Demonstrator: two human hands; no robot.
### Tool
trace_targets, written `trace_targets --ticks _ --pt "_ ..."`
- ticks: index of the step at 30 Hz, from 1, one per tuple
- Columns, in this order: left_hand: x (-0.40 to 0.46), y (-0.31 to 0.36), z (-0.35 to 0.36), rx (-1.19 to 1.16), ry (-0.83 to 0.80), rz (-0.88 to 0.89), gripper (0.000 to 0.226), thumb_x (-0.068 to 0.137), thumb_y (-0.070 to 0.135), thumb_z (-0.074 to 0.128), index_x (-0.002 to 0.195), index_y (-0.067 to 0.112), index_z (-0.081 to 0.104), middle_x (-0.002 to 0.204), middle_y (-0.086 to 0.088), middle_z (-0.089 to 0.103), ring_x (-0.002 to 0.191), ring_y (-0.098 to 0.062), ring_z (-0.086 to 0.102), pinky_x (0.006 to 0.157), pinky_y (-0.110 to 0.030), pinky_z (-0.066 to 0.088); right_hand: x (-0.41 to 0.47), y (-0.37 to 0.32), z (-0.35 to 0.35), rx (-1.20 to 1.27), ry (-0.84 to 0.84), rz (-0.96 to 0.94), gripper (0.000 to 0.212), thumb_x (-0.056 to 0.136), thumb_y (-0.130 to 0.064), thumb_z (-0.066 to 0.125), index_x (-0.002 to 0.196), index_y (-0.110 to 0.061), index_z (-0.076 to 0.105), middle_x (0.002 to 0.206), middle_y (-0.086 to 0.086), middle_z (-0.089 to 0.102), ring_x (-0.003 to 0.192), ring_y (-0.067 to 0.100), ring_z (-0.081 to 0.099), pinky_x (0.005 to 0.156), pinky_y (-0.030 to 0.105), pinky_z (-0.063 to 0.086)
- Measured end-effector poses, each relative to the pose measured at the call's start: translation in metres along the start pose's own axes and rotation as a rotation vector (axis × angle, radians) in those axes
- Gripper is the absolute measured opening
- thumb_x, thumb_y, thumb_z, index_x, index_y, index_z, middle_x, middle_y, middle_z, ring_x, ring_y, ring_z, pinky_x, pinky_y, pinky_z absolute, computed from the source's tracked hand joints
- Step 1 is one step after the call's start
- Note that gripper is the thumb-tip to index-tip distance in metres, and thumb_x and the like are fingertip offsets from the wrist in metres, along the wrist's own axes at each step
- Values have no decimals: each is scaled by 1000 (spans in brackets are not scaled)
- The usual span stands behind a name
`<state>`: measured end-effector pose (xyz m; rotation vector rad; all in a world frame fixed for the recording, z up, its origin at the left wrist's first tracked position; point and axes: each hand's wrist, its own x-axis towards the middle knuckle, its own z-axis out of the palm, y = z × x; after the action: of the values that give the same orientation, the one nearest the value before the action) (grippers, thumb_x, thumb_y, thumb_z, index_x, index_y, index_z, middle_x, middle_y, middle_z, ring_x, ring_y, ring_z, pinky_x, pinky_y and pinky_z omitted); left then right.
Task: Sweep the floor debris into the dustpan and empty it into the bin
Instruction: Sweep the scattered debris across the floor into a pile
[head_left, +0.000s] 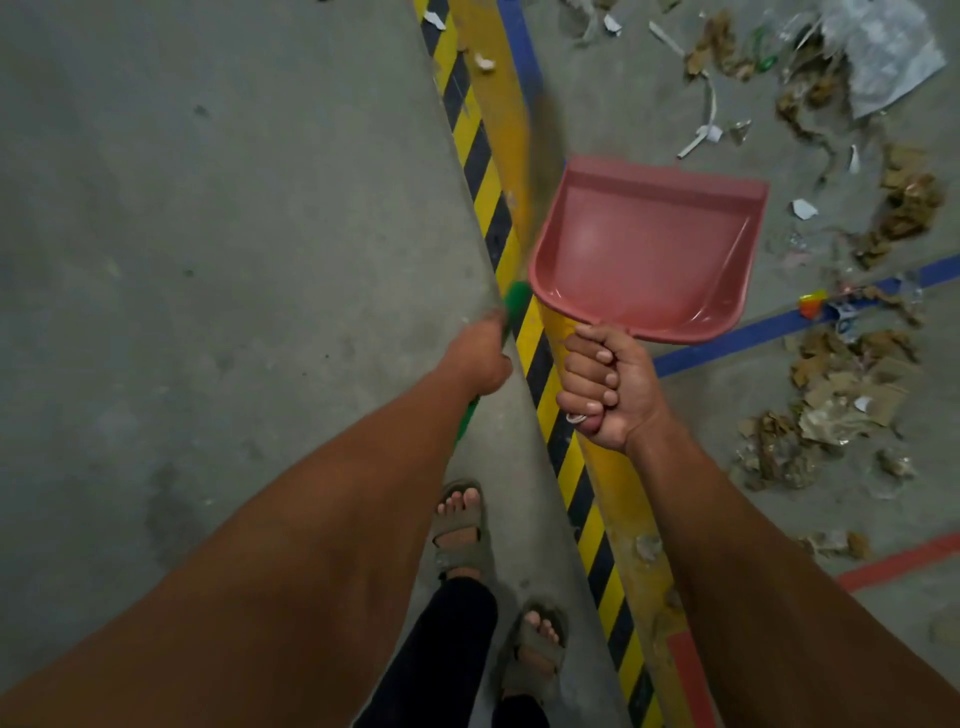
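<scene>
My right hand (605, 387) grips the handle of a pink dustpan (644, 249), which hangs in the air with its pan empty and its open edge pointing away from me. My left hand (480, 356) grips the green handle of a broom (514, 301); its blurred brush end (524, 156) stretches forward over the striped line. Debris (841, 384) of torn cardboard, paper scraps and plastic lies scattered on the concrete floor to the right of the dustpan. No bin shows in this view.
A yellow band with black-and-yellow hazard stripes (561, 415) runs diagonally across the floor. Blue tape (748, 332) and red tape (898, 564) mark the right side. My sandalled feet (462, 525) stand left of the stripes. A crumpled clear sheet (883, 52) lies far right.
</scene>
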<state>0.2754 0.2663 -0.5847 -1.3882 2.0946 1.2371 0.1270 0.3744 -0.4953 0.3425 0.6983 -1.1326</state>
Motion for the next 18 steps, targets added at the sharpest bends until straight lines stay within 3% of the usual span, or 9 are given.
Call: trace_targets --ticks 4,8,12,15,18 --pt "-2 9 2 55 -204 213 83 83 8 64 160 19 33 145 -20 56 129 -38 57 105 -44 48 -11 -2 1 -11 18 -16 42 99 -23 45 62 -26 26 38 -9 24 30 8 11 33 19 15" --pt "-19 -5 1 -64 -5 251 83 81 10 59 159 22 33 150 -14 53 132 -36 54 108 -43 47 -16 -7 8 -16 16 -23 44 100 -23 42 57 -24 34 38 -9 24 31 8 10 34 19 14" --pt "-37 -20 -11 -193 340 62 77 92 4 58 162 9 25 163 -15 35 146 -34 39 121 -40 30 -11 -11 19 -15 -2 -6 45 100 -23 42 56 -24 35 37 -9 24 31 8 10 33 18 15" --pt "-28 -36 -30 -322 535 -207 71 95 9 55 160 6 25 157 -20 39 137 -38 45 116 -48 38 -1 -16 26 -28 -23 -1 43 99 -23 45 58 -25 30 39 -9 19 31 8 11 35 19 14" --pt "-1 -49 -57 -487 641 -462 62 94 15 55 152 4 36 147 -22 49 133 -41 51 113 -49 43 13 -27 29 -38 -55 14 42 99 -22 46 64 -26 23 43 -9 14 31 8 11 34 20 14"
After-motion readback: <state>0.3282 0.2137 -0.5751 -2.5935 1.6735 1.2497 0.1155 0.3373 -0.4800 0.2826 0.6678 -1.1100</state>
